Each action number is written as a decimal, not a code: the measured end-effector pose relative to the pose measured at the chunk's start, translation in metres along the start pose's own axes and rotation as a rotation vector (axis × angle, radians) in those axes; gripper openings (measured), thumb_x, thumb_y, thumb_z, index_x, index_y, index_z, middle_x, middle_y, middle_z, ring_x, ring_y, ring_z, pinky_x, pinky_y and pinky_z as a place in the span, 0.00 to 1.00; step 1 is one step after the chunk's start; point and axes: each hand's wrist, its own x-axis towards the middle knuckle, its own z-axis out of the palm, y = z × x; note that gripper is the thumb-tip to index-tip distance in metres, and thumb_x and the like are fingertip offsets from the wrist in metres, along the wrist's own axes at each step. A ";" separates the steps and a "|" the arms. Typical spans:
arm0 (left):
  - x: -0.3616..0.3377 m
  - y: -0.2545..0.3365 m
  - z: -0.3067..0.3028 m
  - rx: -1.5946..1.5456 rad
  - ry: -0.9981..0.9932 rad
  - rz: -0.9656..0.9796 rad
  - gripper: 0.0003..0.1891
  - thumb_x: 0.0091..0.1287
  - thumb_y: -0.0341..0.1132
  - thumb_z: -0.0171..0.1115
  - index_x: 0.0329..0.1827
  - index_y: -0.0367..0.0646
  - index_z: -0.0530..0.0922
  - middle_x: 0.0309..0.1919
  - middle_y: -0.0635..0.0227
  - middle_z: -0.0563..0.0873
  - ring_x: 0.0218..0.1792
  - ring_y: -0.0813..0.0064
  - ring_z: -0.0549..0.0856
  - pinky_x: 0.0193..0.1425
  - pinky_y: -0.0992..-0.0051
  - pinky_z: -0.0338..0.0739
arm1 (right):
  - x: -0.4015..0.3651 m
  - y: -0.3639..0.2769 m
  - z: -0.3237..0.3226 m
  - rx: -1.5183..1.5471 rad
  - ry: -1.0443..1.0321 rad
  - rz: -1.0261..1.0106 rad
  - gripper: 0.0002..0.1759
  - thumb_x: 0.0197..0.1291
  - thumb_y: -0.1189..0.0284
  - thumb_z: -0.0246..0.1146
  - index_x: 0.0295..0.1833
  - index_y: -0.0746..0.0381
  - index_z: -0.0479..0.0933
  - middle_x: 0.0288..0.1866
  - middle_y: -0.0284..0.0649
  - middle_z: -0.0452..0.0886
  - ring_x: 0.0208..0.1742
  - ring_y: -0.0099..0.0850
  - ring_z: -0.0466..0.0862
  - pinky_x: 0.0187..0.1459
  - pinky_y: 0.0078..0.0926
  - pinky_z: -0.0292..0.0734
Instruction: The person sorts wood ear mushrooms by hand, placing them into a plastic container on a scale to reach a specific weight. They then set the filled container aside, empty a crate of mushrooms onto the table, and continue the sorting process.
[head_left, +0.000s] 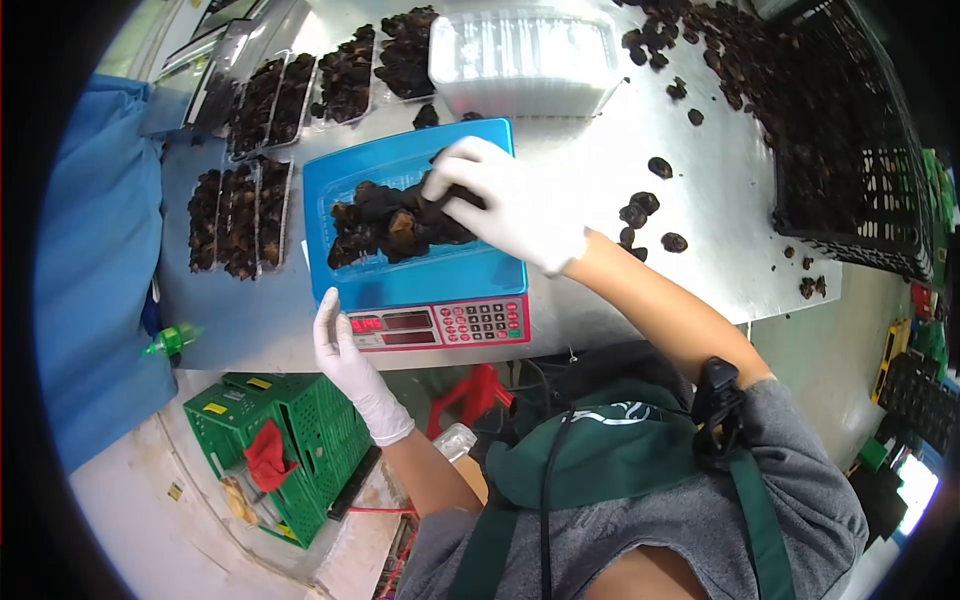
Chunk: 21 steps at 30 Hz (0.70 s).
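And here's the right hand [455, 190], in a white glove, right over the clear tray [345, 190] on the blue scale [400, 292]! Its fingers are bent down at the right end of the dark pieces [390, 225], but they're blurred, so I can't tell whether they've got hold of one. The pieces lie heaped along the tray, a brown one showing among the black, and the tray sits flat on the scale's blue top.

Over to the left hand [350, 362], gloved too: fingers released and extended, gripping nothing, just beside the scale's near left corner, by the lit red display [368, 324]. The keypad [480, 322] is to the right of that display.

Beyond the scale, a stack of clear trays [525, 55] stands on the metal table [570, 300], with filled trays [240, 215] off to the left in two groups. Out right, loose pieces [640, 208] dot the tabletop, and a black crate [850, 245] holds a big dark heap, with more spread beside it on the table!
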 end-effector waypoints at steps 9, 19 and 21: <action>-0.013 -0.015 -0.035 -0.029 0.139 -0.043 0.15 0.74 0.24 0.51 0.59 0.32 0.80 0.58 0.58 0.84 0.60 0.69 0.81 0.69 0.69 0.71 | 0.033 0.010 -0.016 -0.115 -0.055 -0.052 0.13 0.65 0.74 0.58 0.52 0.60 0.83 0.56 0.47 0.81 0.57 0.47 0.80 0.62 0.40 0.75; 0.000 -0.007 -0.031 -0.104 0.159 0.014 0.14 0.73 0.23 0.51 0.58 0.32 0.80 0.56 0.59 0.85 0.58 0.70 0.82 0.68 0.69 0.72 | 0.018 0.027 -0.033 0.169 0.046 0.315 0.13 0.70 0.77 0.55 0.53 0.63 0.83 0.50 0.39 0.85 0.54 0.27 0.83 0.60 0.25 0.75; 0.001 -0.007 -0.035 -0.084 0.175 0.019 0.14 0.73 0.23 0.51 0.58 0.32 0.80 0.56 0.59 0.85 0.58 0.70 0.82 0.68 0.69 0.72 | 0.015 0.027 -0.032 0.156 0.057 0.328 0.13 0.70 0.77 0.55 0.53 0.63 0.83 0.50 0.39 0.86 0.53 0.27 0.83 0.60 0.25 0.76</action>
